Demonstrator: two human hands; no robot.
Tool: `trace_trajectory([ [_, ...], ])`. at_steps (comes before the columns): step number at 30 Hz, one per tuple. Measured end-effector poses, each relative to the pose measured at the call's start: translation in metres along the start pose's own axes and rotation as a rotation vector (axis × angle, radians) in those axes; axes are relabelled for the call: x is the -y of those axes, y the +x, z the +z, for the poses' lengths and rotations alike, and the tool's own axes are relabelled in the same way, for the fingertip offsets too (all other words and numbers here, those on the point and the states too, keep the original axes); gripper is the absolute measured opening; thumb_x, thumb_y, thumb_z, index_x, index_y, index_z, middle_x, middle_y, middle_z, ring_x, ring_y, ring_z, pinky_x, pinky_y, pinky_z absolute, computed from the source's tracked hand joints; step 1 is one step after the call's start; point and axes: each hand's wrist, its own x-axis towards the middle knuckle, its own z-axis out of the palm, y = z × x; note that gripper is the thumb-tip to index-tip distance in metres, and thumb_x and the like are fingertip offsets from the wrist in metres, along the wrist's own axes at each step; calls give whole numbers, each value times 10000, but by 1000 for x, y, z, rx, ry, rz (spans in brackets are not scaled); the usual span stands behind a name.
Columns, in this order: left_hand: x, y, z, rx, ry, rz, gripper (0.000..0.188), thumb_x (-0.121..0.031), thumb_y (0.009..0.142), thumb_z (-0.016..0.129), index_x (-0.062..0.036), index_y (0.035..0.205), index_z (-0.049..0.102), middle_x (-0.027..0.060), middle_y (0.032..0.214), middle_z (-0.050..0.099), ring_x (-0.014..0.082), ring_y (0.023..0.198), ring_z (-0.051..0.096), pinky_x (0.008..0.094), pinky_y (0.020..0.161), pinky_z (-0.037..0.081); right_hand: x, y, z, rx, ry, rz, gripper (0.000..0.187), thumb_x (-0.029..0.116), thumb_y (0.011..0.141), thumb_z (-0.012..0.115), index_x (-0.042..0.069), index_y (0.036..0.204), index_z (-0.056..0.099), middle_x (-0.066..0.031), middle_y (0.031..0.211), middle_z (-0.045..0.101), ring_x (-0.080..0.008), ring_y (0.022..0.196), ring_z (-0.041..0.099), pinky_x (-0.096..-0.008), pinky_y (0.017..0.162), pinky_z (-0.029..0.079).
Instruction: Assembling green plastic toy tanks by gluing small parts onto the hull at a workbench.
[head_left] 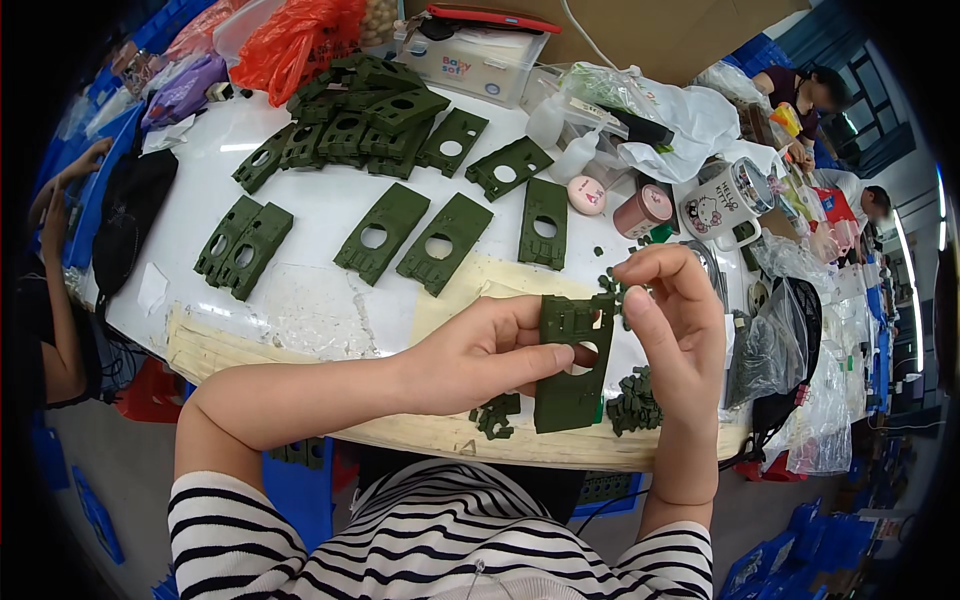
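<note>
My left hand (487, 352) grips a dark green plastic toy tank hull (570, 400) with a round hole, its thumb lying across the hole's edge. Close to the hull's upper right corner, my right hand (680, 325) is curled with thumb and forefinger nearly together. Whatever lies between those fingertips is too small to name. Small green plastic parts (635, 402) are heaped just right of the hull, and more small parts (494, 416) lie below my left hand. Farther off, loose hulls (445, 245) of the same kind rest on the white table (310, 240).
A pile of hulls (365, 115) stands at the back left, near a red plastic bag (300, 45). On the right are a white mug (715, 208), a pink tin (645, 210) and clear bags (770, 350). A black bag (135, 215) lies at left. Other people sit nearby.
</note>
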Motion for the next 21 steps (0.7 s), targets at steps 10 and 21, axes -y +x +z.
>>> trace_trajectory([
  [10,-8,-1,-6,34,84,-44,373,-190,969,542,-22,1296,479,91,1148,650,115,1023,610,250,783,507,-3,3,-12,196,111,167,205,101,917,617,-56,1047,637,-73,953,633,-98,824,591,-244,751,489],
  [21,-19,3,-13,102,150,-43,376,-167,963,551,19,1285,493,104,1118,658,115,991,617,256,779,504,-8,7,-20,289,273,259,200,142,939,607,-39,1013,647,-43,883,660,-56,747,579,-195,635,471],
])
